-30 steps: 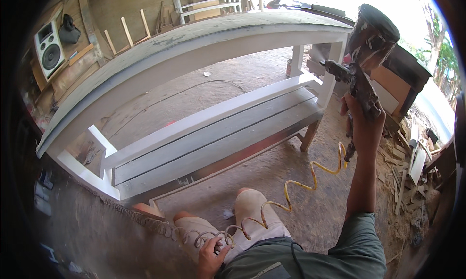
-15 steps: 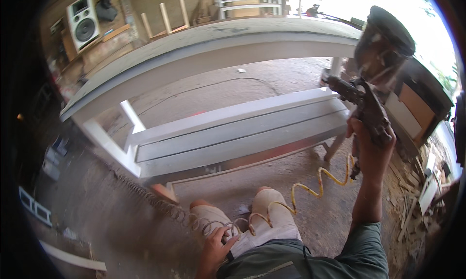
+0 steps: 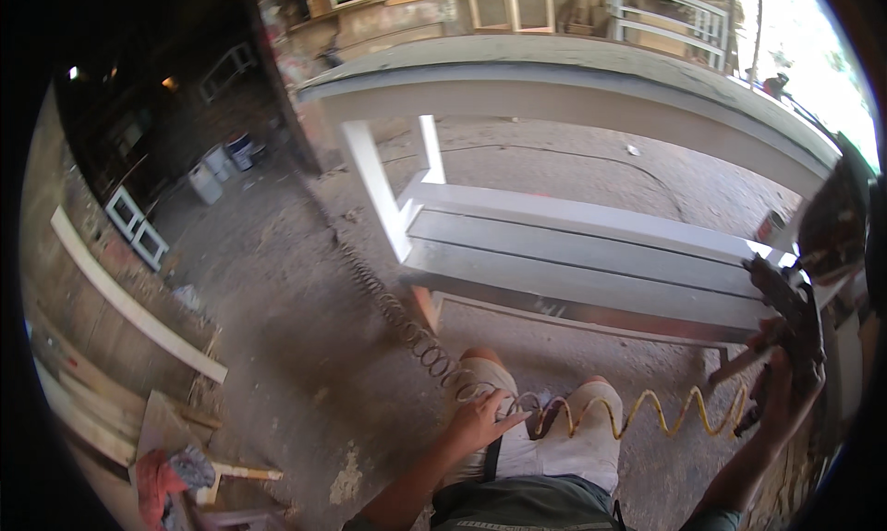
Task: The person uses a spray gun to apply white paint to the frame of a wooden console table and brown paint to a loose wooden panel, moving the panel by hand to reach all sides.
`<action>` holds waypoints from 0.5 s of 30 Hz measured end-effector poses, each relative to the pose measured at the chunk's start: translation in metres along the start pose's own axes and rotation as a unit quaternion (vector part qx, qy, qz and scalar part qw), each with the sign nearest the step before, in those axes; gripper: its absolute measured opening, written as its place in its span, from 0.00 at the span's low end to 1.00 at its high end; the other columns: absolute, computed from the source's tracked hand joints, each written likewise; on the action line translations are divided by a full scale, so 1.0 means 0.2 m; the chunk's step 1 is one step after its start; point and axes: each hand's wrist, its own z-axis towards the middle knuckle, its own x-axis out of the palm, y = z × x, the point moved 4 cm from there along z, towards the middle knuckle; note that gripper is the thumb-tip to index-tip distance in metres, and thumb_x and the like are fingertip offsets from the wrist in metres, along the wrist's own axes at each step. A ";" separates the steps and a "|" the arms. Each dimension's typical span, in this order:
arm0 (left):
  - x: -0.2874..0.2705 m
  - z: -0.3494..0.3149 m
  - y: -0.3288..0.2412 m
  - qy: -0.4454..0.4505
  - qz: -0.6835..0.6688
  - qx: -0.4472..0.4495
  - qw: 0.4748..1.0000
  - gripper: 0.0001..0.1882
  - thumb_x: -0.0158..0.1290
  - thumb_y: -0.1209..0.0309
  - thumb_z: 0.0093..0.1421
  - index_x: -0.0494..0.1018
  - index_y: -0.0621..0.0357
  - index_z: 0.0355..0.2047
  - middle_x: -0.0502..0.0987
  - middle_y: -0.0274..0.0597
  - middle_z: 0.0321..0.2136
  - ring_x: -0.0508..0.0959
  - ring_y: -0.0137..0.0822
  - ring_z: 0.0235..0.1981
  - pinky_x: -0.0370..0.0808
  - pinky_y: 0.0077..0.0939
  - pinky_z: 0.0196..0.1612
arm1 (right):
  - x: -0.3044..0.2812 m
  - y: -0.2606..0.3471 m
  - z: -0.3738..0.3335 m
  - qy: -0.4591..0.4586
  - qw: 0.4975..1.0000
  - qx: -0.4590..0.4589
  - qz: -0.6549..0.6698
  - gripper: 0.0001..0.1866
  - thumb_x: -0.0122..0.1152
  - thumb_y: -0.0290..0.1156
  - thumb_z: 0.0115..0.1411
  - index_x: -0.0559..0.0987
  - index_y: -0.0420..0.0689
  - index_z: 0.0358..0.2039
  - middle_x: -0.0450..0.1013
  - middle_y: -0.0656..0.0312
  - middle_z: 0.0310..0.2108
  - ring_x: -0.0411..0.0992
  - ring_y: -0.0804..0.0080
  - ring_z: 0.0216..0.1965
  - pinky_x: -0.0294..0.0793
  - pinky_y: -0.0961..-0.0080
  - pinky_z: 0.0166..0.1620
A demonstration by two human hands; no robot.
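My right hand (image 3: 787, 390) is wrapped round the grip of a dark, paint-crusted spray gun (image 3: 793, 311) with a large cup (image 3: 836, 219) on top. A yellow coiled air hose (image 3: 637, 426) hangs from the gun's handle and crosses my lap. My left hand (image 3: 476, 422) is closed on the hose's coils above my thigh. In front of me stands a long table (image 3: 554, 89) with white legs and a pale apron. Its grey slatted lower shelf (image 3: 573, 265) lies just left of the gun's nozzle. The gun's cup is partly cut off at the dark picture edge.
On the floor to the left, the hose's darker coils (image 3: 370, 286) run back toward several buckets (image 3: 220, 164). A low support (image 3: 427, 307) stands under the shelf. Planks (image 3: 139, 291) and a red cloth (image 3: 157, 489) lie at the left. White frames (image 3: 670, 18) stand at the back.
My view has turned left, so the table sits further right in it. The spray gun in my right hand is lower and further right in the picture. My left hand keeps hold of the hose.
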 end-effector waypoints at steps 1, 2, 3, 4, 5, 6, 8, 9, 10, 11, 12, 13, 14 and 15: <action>0.00 0.01 0.02 0.018 0.004 -0.016 1.000 0.34 0.59 0.43 0.64 0.73 0.60 0.55 0.81 0.60 0.44 0.82 0.58 0.45 0.78 0.47 0.49 | -0.02 -0.04 -0.02 0.011 1.000 -0.015 -0.018 0.23 0.57 0.37 0.70 0.77 0.35 0.60 0.82 0.54 0.41 0.80 0.68 0.37 0.78 0.70 0.41; -0.01 0.03 0.04 0.036 0.009 -0.030 0.999 0.37 0.56 0.39 0.65 0.72 0.60 0.56 0.80 0.64 0.49 0.81 0.61 0.50 0.78 0.49 0.53 | -0.04 -0.07 -0.02 0.017 0.999 -0.026 -0.035 0.23 0.56 0.38 0.70 0.77 0.35 0.60 0.81 0.54 0.41 0.80 0.69 0.37 0.78 0.70 0.40; -0.01 0.04 0.04 0.025 0.008 -0.022 0.999 0.37 0.55 0.38 0.65 0.72 0.62 0.56 0.80 0.66 0.48 0.81 0.63 0.50 0.77 0.50 0.54 | -0.01 -0.08 -0.01 0.023 0.998 -0.030 -0.043 0.23 0.56 0.38 0.70 0.77 0.36 0.60 0.81 0.55 0.41 0.80 0.69 0.37 0.78 0.70 0.40; 0.01 0.05 0.06 0.018 0.011 -0.017 1.000 0.37 0.55 0.39 0.65 0.73 0.63 0.55 0.80 0.66 0.47 0.81 0.63 0.50 0.77 0.50 0.53 | 0.02 -0.07 0.01 0.028 0.998 -0.033 -0.056 0.23 0.56 0.38 0.70 0.77 0.36 0.60 0.81 0.55 0.41 0.80 0.69 0.37 0.77 0.71 0.40; 0.03 0.08 0.11 0.012 0.014 -0.012 1.000 0.37 0.55 0.39 0.65 0.73 0.63 0.55 0.80 0.66 0.47 0.81 0.62 0.51 0.77 0.50 0.53 | 0.07 -0.06 0.02 0.029 0.997 -0.027 -0.059 0.23 0.56 0.38 0.70 0.77 0.36 0.59 0.81 0.55 0.41 0.79 0.70 0.37 0.77 0.71 0.40; 0.05 0.08 0.14 0.008 0.017 -0.008 1.000 0.37 0.55 0.39 0.65 0.73 0.63 0.54 0.80 0.66 0.46 0.81 0.62 0.51 0.77 0.50 0.53 | 0.09 -0.07 0.04 0.028 0.998 -0.026 -0.060 0.23 0.56 0.38 0.71 0.77 0.36 0.59 0.81 0.55 0.41 0.79 0.70 0.36 0.77 0.71 0.39; -0.02 0.16 0.07 0.012 0.025 0.004 1.000 0.37 0.56 0.39 0.65 0.73 0.66 0.52 0.80 0.67 0.45 0.81 0.61 0.49 0.78 0.49 0.51 | 0.11 -0.06 0.04 0.021 0.997 -0.015 -0.077 0.23 0.55 0.38 0.71 0.77 0.36 0.59 0.81 0.56 0.41 0.79 0.70 0.36 0.76 0.72 0.39; -0.04 0.18 0.06 0.004 0.037 0.016 0.999 0.37 0.56 0.39 0.65 0.73 0.67 0.51 0.80 0.67 0.45 0.82 0.61 0.49 0.78 0.49 0.51 | 0.13 -0.06 0.05 0.024 0.997 -0.013 -0.078 0.23 0.55 0.38 0.71 0.77 0.37 0.59 0.81 0.56 0.40 0.79 0.71 0.36 0.76 0.72 0.39; -0.08 0.20 0.04 -0.007 0.044 0.018 0.999 0.37 0.57 0.40 0.64 0.74 0.68 0.50 0.81 0.66 0.45 0.82 0.60 0.49 0.78 0.48 0.51 | 0.15 -0.06 0.06 0.027 0.996 -0.011 -0.080 0.23 0.55 0.38 0.71 0.77 0.37 0.59 0.81 0.57 0.40 0.79 0.71 0.36 0.76 0.72 0.38; -0.12 0.23 0.03 -0.017 0.051 0.019 0.998 0.36 0.59 0.41 0.64 0.75 0.68 0.49 0.81 0.65 0.44 0.82 0.58 0.48 0.77 0.47 0.52 | 0.18 -0.07 0.07 0.031 0.996 -0.009 -0.081 0.23 0.55 0.38 0.71 0.77 0.37 0.59 0.81 0.57 0.40 0.79 0.71 0.36 0.76 0.73 0.38; -0.19 0.26 -0.01 -0.029 0.054 0.013 0.998 0.35 0.61 0.42 0.62 0.76 0.67 0.48 0.81 0.62 0.44 0.81 0.55 0.49 0.77 0.44 0.53 | 0.19 -0.06 0.07 0.034 0.996 -0.009 -0.083 0.23 0.55 0.39 0.71 0.77 0.37 0.59 0.81 0.57 0.40 0.78 0.72 0.36 0.75 0.73 0.38; -0.24 0.29 -0.03 -0.041 0.057 0.007 0.998 0.34 0.64 0.43 0.61 0.77 0.67 0.46 0.82 0.59 0.44 0.81 0.52 0.50 0.76 0.41 0.54 | 0.21 -0.06 0.08 0.037 0.996 -0.007 -0.086 0.23 0.55 0.39 0.71 0.77 0.37 0.59 0.81 0.57 0.40 0.78 0.72 0.36 0.75 0.73 0.38; -0.28 0.33 -0.06 -0.051 0.000 0.009 0.999 0.36 0.63 0.42 0.61 0.76 0.67 0.50 0.81 0.59 0.46 0.80 0.50 0.51 0.75 0.40 0.55 | 0.22 -0.03 0.07 0.036 0.995 -0.003 -0.092 0.22 0.54 0.39 0.71 0.77 0.37 0.59 0.81 0.58 0.40 0.78 0.72 0.36 0.75 0.73 0.38; -0.32 0.35 -0.07 -0.065 -0.051 0.004 0.997 0.39 0.62 0.41 0.61 0.74 0.67 0.54 0.80 0.59 0.49 0.80 0.48 0.53 0.75 0.40 0.56 | 0.22 -0.05 0.06 0.035 0.995 -0.002 -0.089 0.22 0.54 0.39 0.71 0.77 0.38 0.59 0.81 0.58 0.40 0.78 0.73 0.36 0.75 0.74 0.37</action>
